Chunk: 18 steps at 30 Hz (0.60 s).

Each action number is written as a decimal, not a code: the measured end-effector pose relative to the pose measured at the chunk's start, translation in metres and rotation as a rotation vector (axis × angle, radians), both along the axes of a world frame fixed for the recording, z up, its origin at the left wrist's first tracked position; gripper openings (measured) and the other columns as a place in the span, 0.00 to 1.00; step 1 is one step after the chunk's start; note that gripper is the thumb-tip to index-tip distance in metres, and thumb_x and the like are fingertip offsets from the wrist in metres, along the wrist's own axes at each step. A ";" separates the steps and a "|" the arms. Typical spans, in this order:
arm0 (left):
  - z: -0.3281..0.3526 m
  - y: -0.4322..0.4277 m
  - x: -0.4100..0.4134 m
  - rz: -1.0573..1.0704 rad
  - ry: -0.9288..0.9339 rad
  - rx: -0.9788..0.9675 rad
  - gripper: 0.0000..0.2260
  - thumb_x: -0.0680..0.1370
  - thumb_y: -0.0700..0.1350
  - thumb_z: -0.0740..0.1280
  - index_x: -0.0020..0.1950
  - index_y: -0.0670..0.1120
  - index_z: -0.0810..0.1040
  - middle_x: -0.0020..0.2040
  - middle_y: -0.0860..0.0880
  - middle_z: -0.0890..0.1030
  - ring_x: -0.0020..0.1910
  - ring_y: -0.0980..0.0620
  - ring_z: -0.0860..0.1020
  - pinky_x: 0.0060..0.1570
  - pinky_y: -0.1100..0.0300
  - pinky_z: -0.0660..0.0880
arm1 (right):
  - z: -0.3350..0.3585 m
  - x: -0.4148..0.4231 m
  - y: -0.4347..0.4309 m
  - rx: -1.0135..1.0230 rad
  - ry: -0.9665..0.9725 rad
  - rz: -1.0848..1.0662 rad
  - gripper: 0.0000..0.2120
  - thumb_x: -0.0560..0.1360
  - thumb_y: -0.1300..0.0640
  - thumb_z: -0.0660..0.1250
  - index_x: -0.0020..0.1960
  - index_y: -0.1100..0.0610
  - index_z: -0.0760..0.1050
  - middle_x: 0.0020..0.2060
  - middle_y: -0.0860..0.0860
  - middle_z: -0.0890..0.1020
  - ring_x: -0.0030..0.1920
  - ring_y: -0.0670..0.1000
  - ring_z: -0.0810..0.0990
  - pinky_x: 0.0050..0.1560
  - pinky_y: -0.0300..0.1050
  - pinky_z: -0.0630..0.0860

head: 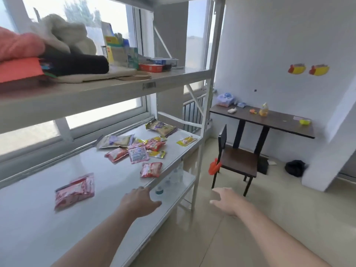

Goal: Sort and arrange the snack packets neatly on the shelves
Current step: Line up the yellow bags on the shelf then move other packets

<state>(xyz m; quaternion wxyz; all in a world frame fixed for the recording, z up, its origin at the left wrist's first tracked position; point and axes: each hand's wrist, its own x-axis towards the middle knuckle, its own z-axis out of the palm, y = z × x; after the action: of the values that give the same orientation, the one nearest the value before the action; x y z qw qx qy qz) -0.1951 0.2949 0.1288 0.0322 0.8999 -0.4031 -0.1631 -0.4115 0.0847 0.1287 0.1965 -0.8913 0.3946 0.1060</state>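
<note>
Packets point(138, 149) scattered on middle shelf point(107, 176), one pink pack point(74, 190) apart near left | left hand point(139, 201) spread, empty, at shelf's front edge | right hand point(229, 201) relaxed, empty, over floor | chair point(238, 160) beyond.

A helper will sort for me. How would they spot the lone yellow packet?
Find the white rack by the window, middle shelf. At its far right end, near the front edge, lies the yellow packet, alone; the other yellow ones sit among red packets.
</note>
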 end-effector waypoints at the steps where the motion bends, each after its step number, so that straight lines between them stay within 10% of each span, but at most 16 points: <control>1: 0.002 -0.016 0.002 0.012 0.002 -0.003 0.32 0.73 0.69 0.60 0.73 0.55 0.66 0.64 0.51 0.76 0.61 0.49 0.74 0.55 0.53 0.75 | 0.001 0.009 -0.020 -0.005 0.007 0.024 0.31 0.77 0.43 0.63 0.76 0.50 0.61 0.74 0.53 0.67 0.73 0.55 0.66 0.69 0.47 0.65; 18: -0.036 -0.200 0.141 0.352 0.063 -0.026 0.34 0.73 0.67 0.62 0.76 0.54 0.64 0.74 0.50 0.69 0.70 0.48 0.69 0.63 0.51 0.70 | -0.018 0.234 -0.245 -0.044 0.072 0.391 0.31 0.77 0.41 0.62 0.76 0.49 0.61 0.74 0.51 0.67 0.73 0.54 0.66 0.70 0.53 0.65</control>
<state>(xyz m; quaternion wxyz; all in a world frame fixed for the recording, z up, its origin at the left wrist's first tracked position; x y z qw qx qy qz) -0.0539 0.0947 0.0927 0.0842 0.9506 -0.2401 -0.1777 -0.1771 -0.1599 0.1104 0.1384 -0.9507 0.2229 0.1655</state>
